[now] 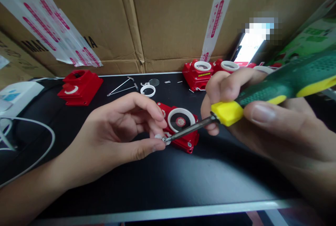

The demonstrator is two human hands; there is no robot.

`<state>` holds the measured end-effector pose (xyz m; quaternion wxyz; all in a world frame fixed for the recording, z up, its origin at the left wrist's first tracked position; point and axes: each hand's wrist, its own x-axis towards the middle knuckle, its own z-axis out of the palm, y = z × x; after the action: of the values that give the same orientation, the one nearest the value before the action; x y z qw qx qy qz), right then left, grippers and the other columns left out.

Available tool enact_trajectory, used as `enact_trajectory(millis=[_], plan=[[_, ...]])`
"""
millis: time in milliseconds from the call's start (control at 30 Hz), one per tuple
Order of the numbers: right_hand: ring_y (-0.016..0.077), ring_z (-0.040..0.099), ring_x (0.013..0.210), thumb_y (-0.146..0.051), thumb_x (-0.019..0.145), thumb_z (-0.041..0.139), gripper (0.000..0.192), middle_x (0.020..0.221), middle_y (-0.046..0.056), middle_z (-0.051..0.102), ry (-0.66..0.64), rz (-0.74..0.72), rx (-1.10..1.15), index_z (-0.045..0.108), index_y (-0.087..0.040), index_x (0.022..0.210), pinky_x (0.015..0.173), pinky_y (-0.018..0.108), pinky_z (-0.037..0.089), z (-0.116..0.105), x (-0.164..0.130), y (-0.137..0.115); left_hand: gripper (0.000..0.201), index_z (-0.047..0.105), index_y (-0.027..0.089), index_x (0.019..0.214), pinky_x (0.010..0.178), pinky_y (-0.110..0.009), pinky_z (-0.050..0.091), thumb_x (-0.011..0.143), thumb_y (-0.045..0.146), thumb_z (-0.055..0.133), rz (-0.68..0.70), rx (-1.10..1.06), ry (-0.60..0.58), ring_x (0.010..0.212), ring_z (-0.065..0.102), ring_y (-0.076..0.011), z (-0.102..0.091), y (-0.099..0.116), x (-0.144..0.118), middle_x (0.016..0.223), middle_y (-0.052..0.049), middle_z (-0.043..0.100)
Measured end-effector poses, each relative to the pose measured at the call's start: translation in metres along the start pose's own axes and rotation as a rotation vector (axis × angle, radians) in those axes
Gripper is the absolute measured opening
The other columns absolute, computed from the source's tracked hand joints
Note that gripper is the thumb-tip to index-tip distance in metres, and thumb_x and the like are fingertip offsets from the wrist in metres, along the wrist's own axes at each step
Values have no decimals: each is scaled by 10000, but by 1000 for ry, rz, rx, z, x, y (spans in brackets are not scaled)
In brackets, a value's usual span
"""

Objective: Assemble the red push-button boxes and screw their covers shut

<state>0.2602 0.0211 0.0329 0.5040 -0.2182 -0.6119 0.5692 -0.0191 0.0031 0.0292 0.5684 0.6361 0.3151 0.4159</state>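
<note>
My right hand [262,114] is closed round the green and yellow handle of a screwdriver [228,112], its shaft slanting down to the left. Between the thumb and fingers of my left hand [123,131] is a small whitish translucent piece [159,136]. The screwdriver's tip meets a tiny metal screw [164,139] at that piece. Just behind lies a red box [187,145] with a white ring [171,114] round a dark round window. My left fingers hide part of this box.
Another red box [84,87] stands at the left, and more red boxes [196,75] line the back right. Thin metal rods [119,89], a loose white ring [147,91], a clear disc [154,82] and screws [167,82] lie between. Behind are cardboard [168,16] and a lit phone [249,46]; a white cable [52,131] loops left.
</note>
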Motion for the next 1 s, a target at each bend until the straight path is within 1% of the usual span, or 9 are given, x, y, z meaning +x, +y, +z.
enact_trajectory(millis=[100, 200, 267, 467, 600, 767, 833, 933, 1000], plan=[[213, 747, 807, -310, 979, 845, 110, 1010, 29, 670, 19, 28, 9, 812, -261, 1072, 687, 358, 622, 1, -1, 1, 299, 800, 282, 1099, 816, -165, 685, 913, 77, 915, -8, 21, 3, 875, 768, -115, -1, 0, 0, 995, 1, 759], [217, 745, 783, -397, 942, 910, 197, 984, 24, 674, 38, 21, -7, 814, -256, 1040, 661, 359, 621, 3, -1, 1, 301, 801, 282, 1108, 816, -165, 683, 912, 87, 919, -11, 22, 2, 886, 780, -121, -1, 0, -1, 1013, -4, 766], [218, 751, 781, -416, 923, 928, 226, 987, 25, 677, 41, 24, -10, 814, -252, 1030, 662, 360, 629, 3, 0, 1, 298, 802, 274, 1109, 817, -166, 680, 907, 94, 926, -14, 22, 2, 882, 784, -124, -1, -1, 0, 1014, -8, 772], [224, 766, 786, -451, 892, 950, 280, 989, 20, 683, 63, 29, -17, 812, -247, 1026, 672, 364, 646, 2, 1, 3, 235, 807, 251, 1041, 775, -169, 668, 899, 114, 934, -23, 31, 18, 827, 763, -124, 0, 0, 0, 936, -7, 782], [230, 781, 787, -410, 927, 924, 233, 992, 27, 689, 56, 10, -7, 813, -236, 1035, 673, 373, 660, 2, 2, 4, 213, 806, 248, 1021, 776, -169, 661, 905, 118, 929, -20, 43, 39, 814, 761, -122, 1, 1, 1, 914, -7, 789], [233, 779, 779, -440, 863, 974, 281, 994, 30, 693, 88, 44, -6, 821, -241, 991, 681, 377, 670, 3, 3, 4, 203, 801, 239, 998, 759, -189, 664, 900, 126, 939, -12, 61, 47, 809, 773, -138, 1, 1, 2, 909, -14, 796], [225, 778, 797, -408, 892, 955, 244, 1014, 27, 689, 74, 49, 5, 819, -244, 1011, 709, 374, 679, 3, 2, 4, 202, 796, 229, 994, 745, -192, 666, 901, 113, 932, -5, 62, 50, 797, 773, -139, 1, 1, 3, 899, -15, 792], [208, 784, 847, -293, 981, 857, 119, 1074, 33, 697, 25, 63, 26, 813, -245, 1081, 773, 360, 692, -1, 1, 4, 208, 790, 220, 997, 742, -190, 668, 897, 104, 931, 7, 69, 48, 797, 779, -138, 0, 0, 3, 896, -16, 792], [207, 790, 863, -236, 1007, 808, 115, 1069, 36, 716, 11, 54, -8, 812, -260, 1119, 810, 365, 698, -3, 0, 3, 215, 789, 229, 986, 735, -201, 672, 886, 123, 947, 39, 110, 91, 795, 780, -143, 2, 0, 1, 899, -11, 791]])
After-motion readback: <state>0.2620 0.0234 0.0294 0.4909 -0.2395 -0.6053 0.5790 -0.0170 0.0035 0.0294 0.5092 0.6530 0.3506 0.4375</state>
